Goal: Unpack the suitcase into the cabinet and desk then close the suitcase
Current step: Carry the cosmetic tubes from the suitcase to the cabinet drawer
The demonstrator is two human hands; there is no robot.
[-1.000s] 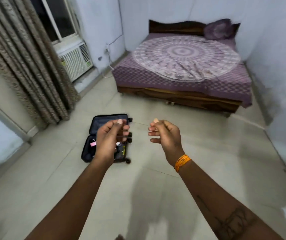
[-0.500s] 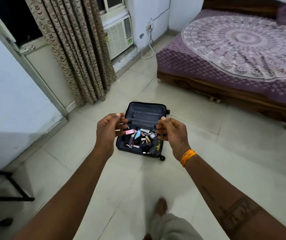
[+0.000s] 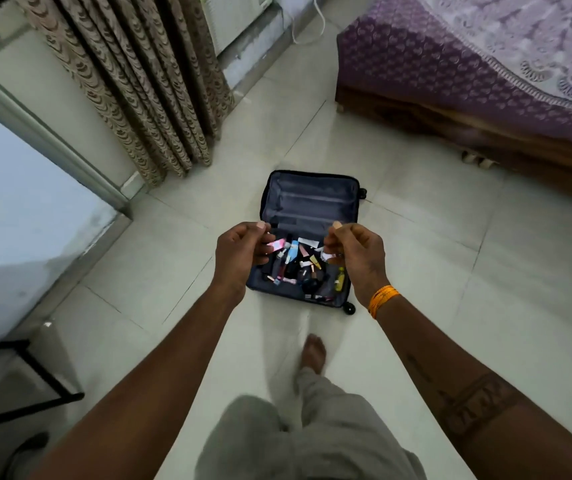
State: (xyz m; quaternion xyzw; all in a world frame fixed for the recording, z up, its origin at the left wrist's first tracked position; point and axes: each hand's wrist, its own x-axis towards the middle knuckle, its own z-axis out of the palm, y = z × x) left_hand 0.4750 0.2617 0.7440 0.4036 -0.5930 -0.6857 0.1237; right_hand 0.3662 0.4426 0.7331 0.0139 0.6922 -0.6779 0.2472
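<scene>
Pale tiled floor (image 3: pixel 450 271) in soft daylight — patterned beige curtains (image 3: pixel 132 84) upper left, a wooden bed (image 3: pixel 485 133) (purple patterned cover) upper right, white wall (image 3: pixel 7 209) at left.

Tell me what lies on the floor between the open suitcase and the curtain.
In the head view, only bare pale floor tile lies between the suitcase and the curtain. Nothing stands on that stretch.
</scene>
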